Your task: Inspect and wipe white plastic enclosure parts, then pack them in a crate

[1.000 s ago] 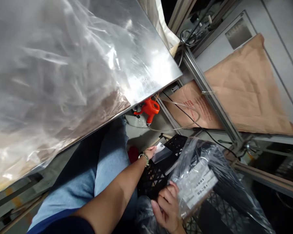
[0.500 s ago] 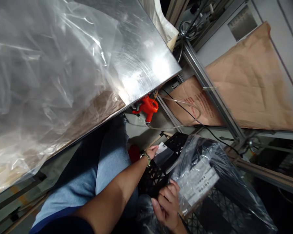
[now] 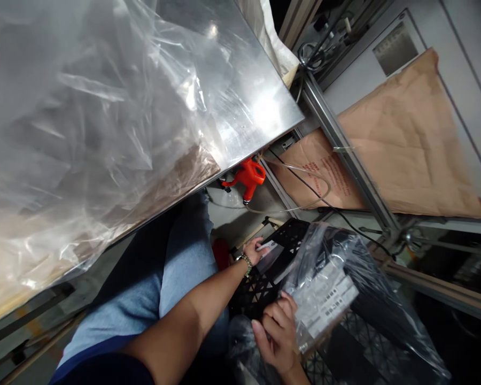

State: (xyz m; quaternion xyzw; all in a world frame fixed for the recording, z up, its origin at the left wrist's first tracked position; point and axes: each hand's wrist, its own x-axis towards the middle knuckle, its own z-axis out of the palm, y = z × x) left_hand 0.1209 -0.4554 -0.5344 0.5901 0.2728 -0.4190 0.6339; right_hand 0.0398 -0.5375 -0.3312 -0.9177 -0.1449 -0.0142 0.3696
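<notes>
My left hand (image 3: 253, 252), with a beaded bracelet at the wrist, reaches over a black plastic crate (image 3: 251, 291). Its fingers are apart at the near corner of a dark flat packet with a white label (image 3: 269, 248), which lies at the crate's far side. My right hand (image 3: 278, 334) is closed, fingers curled around the edge of a clear plastic bag (image 3: 369, 278). Inside that bag, beside my right knuckles, lies a stack of grey-white printed packets (image 3: 328, 302). The exact grip on the film is partly hidden by the fingers.
A metal table (image 3: 260, 91) covered partly by plastic sheeting (image 3: 96, 107) overhangs my legs. An orange-red spray gun (image 3: 248, 179) with a thin hose hangs under its edge. Brown paper sacks (image 3: 409, 139) lean behind a metal frame (image 3: 344, 144) on the right.
My left hand has shifted slightly right, and its fingers have opened from a pinch on the labelled packet, which now lies flatter. My right hand stays almost in place at the bag.
</notes>
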